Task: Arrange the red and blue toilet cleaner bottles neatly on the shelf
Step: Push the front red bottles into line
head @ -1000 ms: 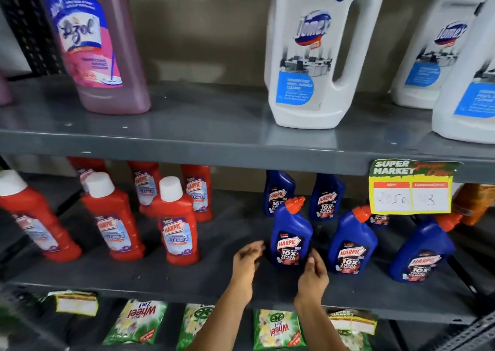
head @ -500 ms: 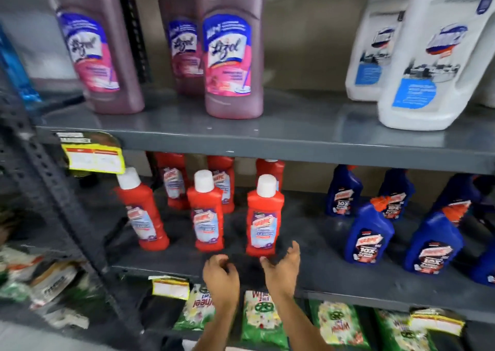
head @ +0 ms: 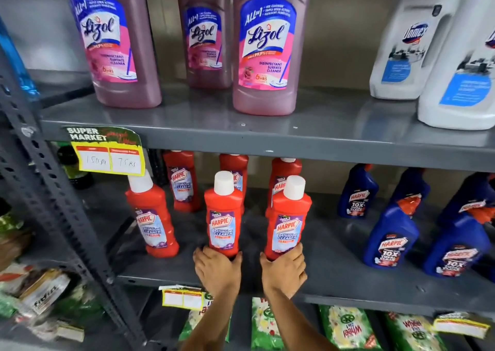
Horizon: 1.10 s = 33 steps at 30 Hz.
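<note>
On the middle grey shelf (head: 334, 278) stand several red Harpic bottles with white caps at the left and several blue Harpic bottles (head: 389, 236) with orange caps at the right. My left hand (head: 217, 269) grips the base of the front middle red bottle (head: 223, 214). The base of the front right red bottle (head: 289, 219), which tilts slightly right, is held by my right hand (head: 284, 270). Another front red bottle (head: 151, 216) leans at the left, untouched. Three more red bottles (head: 182, 182) stand in the back row, partly hidden.
The upper shelf (head: 267, 133) carries pink Lizol bottles (head: 265, 45) and white Domex jugs (head: 404, 42). A yellow price tag (head: 107, 155) hangs from its edge. A perforated grey upright (head: 53, 190) runs at the left. Green detergent packets (head: 345, 329) lie on the shelf below.
The view swung left from the blue bottles to the red ones. Both hands left the blue bottle, moved left and closed on the bases of two front red bottles.
</note>
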Tool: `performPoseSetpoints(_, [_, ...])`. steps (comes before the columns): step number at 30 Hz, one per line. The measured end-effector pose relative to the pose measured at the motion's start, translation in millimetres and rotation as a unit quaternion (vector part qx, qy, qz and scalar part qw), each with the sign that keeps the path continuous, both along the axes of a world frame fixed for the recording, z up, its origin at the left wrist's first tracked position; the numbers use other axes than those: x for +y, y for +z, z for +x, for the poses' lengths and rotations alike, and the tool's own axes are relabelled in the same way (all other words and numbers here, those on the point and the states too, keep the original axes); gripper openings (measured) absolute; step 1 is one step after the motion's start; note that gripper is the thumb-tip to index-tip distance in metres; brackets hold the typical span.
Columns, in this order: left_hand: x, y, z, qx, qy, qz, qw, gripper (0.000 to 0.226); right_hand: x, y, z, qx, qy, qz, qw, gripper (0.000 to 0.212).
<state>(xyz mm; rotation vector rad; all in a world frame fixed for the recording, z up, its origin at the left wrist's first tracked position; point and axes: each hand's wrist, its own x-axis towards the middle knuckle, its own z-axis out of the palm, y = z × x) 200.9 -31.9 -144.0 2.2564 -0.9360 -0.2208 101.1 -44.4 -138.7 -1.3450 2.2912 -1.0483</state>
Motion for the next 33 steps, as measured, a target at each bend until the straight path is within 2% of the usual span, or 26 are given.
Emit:
performPoseSetpoints(13, [13.6,-9.0,6.3,-0.013,-0.02,-0.016,1.0,0.096,5.5,-12.6,-2.3,0.057,0.01,-0.002,0.998,0.105])
performPoseSetpoints(33, [12.4,-11.9,9.8,-0.004,-0.037,-0.022,0.999,0.102,8.4,-10.9,-8.6,0.009,0.05,0.015,0.999,0.11])
